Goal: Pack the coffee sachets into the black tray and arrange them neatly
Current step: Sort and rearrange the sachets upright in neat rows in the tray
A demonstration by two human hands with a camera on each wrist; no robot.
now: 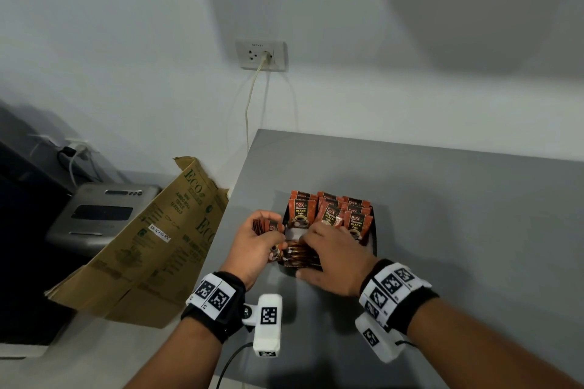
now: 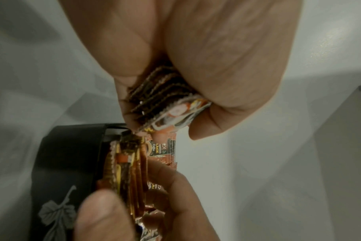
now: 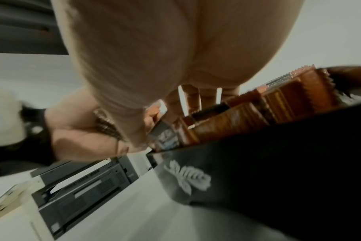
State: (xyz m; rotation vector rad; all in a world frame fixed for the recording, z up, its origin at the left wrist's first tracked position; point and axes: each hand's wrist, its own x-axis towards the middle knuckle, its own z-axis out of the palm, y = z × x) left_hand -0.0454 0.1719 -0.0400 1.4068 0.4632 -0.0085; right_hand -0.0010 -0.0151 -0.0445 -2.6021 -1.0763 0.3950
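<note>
A black tray (image 1: 374, 241) with a leaf print stands on the grey table (image 1: 458, 199). Several orange-brown coffee sachets (image 1: 328, 215) stand upright in rows inside it. My left hand (image 1: 256, 243), just left of the tray, grips a stack of sachets (image 2: 165, 97) between thumb and fingers. My right hand (image 1: 331, 251) lies over the tray's front row. Its fingers (image 2: 175, 192) curl behind those sachets (image 2: 132, 171) and its thumb (image 2: 101, 216) is at the tray's front wall (image 2: 68, 163). The right wrist view shows the tray wall (image 3: 258, 163) and sachet tops (image 3: 237, 117).
A flattened brown cardboard box (image 1: 151, 246) leans off the table's left edge. Beyond it sits a grey printer (image 1: 101, 215). A wall socket (image 1: 262, 55) with a cord hangs behind the table. Bare table surface lies right of and behind the tray.
</note>
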